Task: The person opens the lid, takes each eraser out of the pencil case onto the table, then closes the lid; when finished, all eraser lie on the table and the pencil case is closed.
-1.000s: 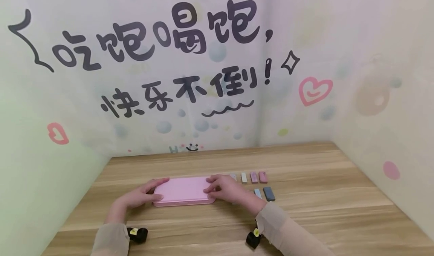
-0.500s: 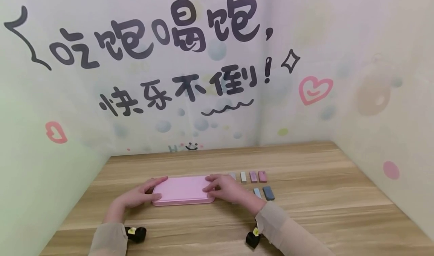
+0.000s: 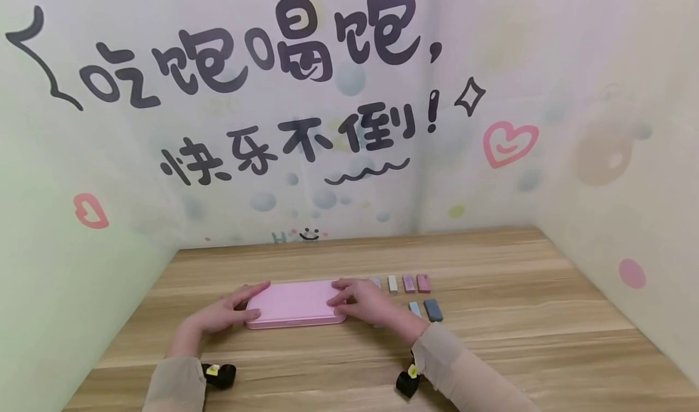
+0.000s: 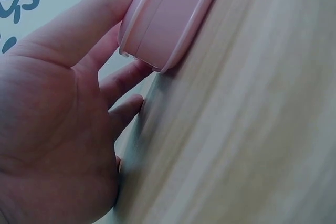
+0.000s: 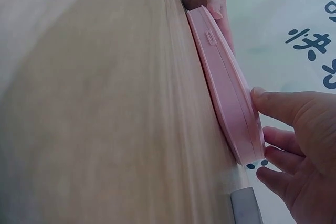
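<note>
A flat pink plastic case (image 3: 297, 303) lies closed on the wooden table, with a small latch on its front side in the right wrist view. My left hand (image 3: 221, 314) holds its left end, the thumb on the near corner of the lid and the fingers toward the far corner. At the opposite end my right hand (image 3: 364, 303) holds the case, its thumb on the lid's edge and other fingers against the end wall in the right wrist view. What is inside the case cannot be seen.
Small rectangular blocks stand in two rows right of the case: a white one (image 3: 392, 284), a purple one (image 3: 409, 283), a pink one (image 3: 423, 283), a light blue one (image 3: 415, 309) and a dark blue-grey one (image 3: 433, 310). My right hand partly hides others. A printed curtain (image 3: 349, 218) backs the table.
</note>
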A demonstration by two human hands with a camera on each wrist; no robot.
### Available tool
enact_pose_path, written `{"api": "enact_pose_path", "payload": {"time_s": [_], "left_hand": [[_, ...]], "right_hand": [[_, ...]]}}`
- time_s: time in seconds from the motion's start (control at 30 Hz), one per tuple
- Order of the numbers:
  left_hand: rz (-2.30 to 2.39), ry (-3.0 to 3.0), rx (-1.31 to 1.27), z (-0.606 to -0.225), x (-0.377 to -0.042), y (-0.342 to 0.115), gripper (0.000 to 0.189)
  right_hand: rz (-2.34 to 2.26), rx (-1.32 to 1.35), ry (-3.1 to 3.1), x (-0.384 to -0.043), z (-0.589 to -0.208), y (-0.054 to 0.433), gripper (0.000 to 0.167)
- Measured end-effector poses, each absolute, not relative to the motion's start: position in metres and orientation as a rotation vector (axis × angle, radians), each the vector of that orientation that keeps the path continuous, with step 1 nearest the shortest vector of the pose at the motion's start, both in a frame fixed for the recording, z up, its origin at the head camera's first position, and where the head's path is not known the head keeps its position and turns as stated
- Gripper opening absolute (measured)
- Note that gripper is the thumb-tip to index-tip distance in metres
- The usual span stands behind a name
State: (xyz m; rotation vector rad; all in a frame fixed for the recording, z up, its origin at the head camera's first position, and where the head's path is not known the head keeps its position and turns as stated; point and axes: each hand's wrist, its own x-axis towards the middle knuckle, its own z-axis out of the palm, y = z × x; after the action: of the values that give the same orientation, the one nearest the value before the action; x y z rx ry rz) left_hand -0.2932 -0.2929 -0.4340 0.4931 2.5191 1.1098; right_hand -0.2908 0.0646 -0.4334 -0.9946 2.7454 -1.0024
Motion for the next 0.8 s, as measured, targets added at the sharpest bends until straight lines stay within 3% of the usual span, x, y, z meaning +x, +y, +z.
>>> {"api": "enact_pose_path", "payload": {"time_s": [0.5,0.8], "left_hand": [[1.184,2.47,0.49,-0.43,-0.292,-0.294,0.071],[1.249,2.648,0.536,-0.399,-0.287,-0.296,0.064]], "right_hand": [[-0.966,-0.99,2.72,-0.29,-0.433,0.065,0.019],[-0.986,-1.102,2.66,-0.295,-0.411,0.091,0.031]]}}
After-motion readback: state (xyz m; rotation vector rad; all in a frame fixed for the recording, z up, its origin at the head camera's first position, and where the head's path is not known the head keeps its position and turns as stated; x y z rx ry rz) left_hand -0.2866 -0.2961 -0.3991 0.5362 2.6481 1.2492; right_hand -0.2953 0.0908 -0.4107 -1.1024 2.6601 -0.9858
